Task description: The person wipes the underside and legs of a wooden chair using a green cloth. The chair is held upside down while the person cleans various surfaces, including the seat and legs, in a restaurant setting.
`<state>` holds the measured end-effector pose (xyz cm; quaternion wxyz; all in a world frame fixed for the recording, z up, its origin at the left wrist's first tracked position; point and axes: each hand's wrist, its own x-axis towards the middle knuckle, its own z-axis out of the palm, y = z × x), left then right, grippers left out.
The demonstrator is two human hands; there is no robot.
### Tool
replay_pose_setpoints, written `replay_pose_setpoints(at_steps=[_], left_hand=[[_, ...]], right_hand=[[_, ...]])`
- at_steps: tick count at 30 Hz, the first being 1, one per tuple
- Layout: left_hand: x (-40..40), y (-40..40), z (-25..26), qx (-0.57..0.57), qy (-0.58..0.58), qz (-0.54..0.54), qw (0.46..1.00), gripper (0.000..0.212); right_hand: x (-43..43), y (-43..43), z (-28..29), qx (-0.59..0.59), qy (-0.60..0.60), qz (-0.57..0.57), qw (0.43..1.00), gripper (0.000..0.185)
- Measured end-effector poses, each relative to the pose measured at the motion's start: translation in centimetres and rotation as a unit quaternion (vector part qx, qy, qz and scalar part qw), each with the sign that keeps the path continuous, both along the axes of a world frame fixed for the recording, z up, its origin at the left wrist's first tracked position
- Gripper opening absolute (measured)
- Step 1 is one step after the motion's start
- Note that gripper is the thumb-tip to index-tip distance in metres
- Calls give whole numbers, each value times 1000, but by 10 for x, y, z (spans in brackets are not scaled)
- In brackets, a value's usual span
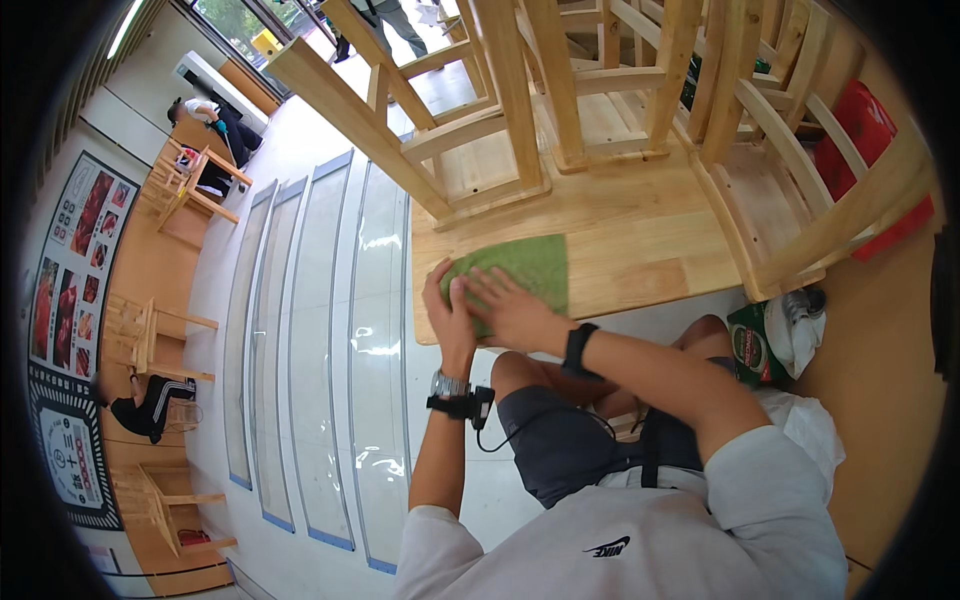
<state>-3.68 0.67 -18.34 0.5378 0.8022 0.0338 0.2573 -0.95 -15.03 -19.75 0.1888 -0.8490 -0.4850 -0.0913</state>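
A green cloth [536,262] lies spread near the left end of a wooden table [637,232]. On the cloth's left part rests my left hand [450,307], its fingers pointing up the picture and its thumb beside my right hand. My right hand [510,307] lies flat on the cloth with the fingers apart, its fingertips near the left thumb. The two hands touch or nearly touch. Part of the cloth is hidden under them. Whether the left fingers grip the cloth's edge cannot be told.
Upturned wooden stools [487,150] stand on the table's far side and right end. A green carton [754,341] and white plastic bags [806,420] are at my right. Long glass panels [322,360] lie on the floor at left. Several people are farther off.
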Motion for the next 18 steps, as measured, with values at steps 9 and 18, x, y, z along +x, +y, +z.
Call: replay_pose_setpoints(at_steps=[9, 18], left_hand=[[-34, -22, 12, 103, 34, 1, 994, 33], [-48, -21, -18, 342, 118, 116, 925, 66]], right_hand=[[3, 47, -33, 26, -88, -14, 996, 64], [-30, -138, 36, 83, 48, -184, 978, 67]])
